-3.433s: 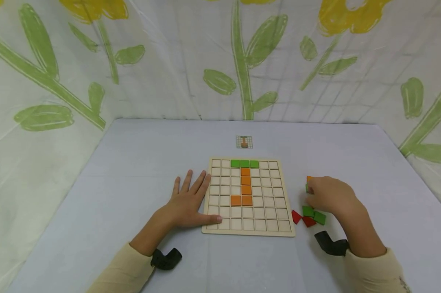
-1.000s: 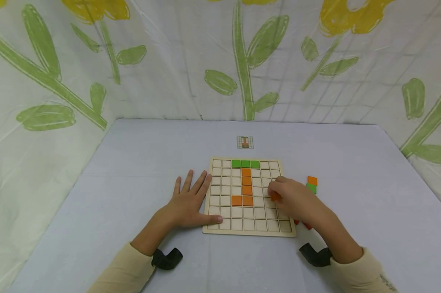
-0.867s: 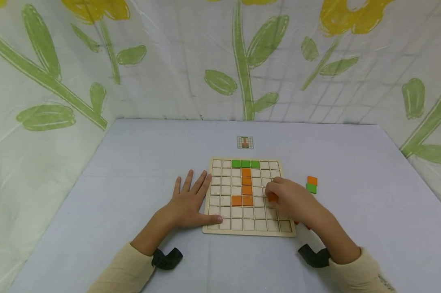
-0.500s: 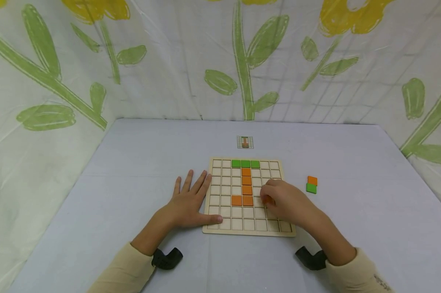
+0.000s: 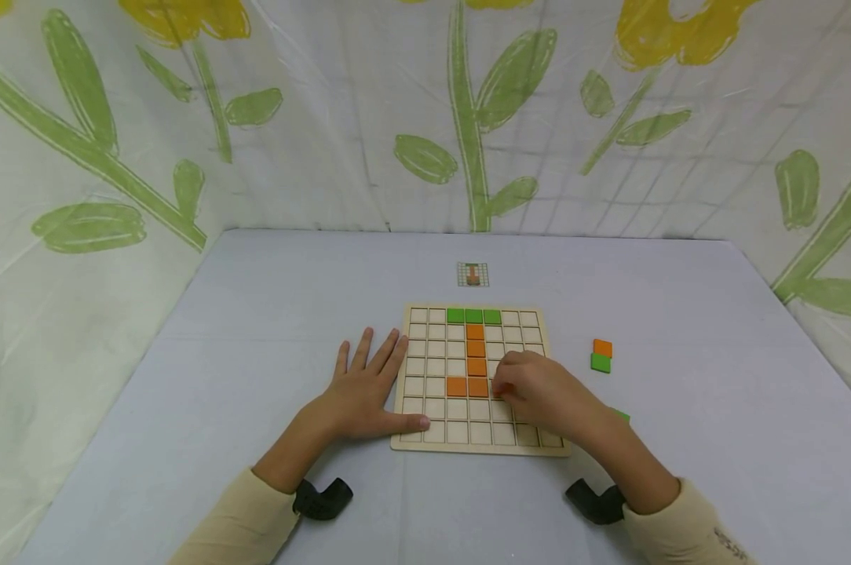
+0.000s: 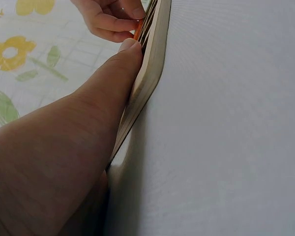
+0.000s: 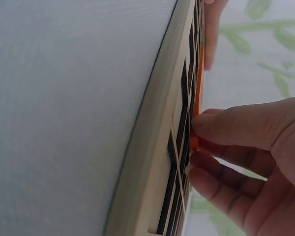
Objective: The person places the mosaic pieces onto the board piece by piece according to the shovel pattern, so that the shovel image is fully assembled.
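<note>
A wooden grid board (image 5: 480, 450) lies on the table with a row of green square tiles (image 5: 473, 316) at its far side. Below that, orange square tiles (image 5: 476, 367) run down a column, with one more to the left at its near end. My left hand (image 5: 365, 400) rests spread along the board's left edge, thumb on the near-left squares. My right hand (image 5: 542, 388) pinches an orange tile (image 7: 194, 143) at the board's surface, just right of the column's lowest tile. From the head view, the fingers mostly hide that tile.
Right of the board lie a loose orange tile (image 5: 603, 348) and a green tile (image 5: 600, 363), touching. Another green tile (image 5: 621, 415) peeks out behind the right forearm. A small pattern card (image 5: 472, 275) lies beyond the board. Black curved pieces (image 5: 323, 499) sit at both wrists.
My right hand has gone from the loose tiles at the right to the board with an orange tile, then slid further left to the orange column. My left hand has stayed put.
</note>
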`<control>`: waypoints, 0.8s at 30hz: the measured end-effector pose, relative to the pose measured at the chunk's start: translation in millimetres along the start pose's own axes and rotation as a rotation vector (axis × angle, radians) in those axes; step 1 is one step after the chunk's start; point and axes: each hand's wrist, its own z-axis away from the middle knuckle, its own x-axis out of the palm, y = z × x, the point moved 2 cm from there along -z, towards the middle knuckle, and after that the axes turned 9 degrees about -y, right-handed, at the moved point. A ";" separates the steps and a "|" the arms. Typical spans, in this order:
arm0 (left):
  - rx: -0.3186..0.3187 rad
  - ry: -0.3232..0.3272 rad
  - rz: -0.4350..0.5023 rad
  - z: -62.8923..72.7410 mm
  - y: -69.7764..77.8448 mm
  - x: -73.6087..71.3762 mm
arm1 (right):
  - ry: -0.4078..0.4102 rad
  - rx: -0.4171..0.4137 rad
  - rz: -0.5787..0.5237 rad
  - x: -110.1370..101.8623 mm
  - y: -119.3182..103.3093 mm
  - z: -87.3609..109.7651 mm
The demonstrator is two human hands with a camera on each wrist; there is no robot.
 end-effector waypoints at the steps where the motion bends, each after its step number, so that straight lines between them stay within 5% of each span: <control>1: 0.001 0.001 0.000 0.1 0.0 0.0 | 0.001 -0.008 -0.002 0.7 0.2 0.0; 24: 0.010 0.008 -0.002 0.1 -0.1 0.9 | -0.013 0.003 -0.005 -5.3 1.9 3.3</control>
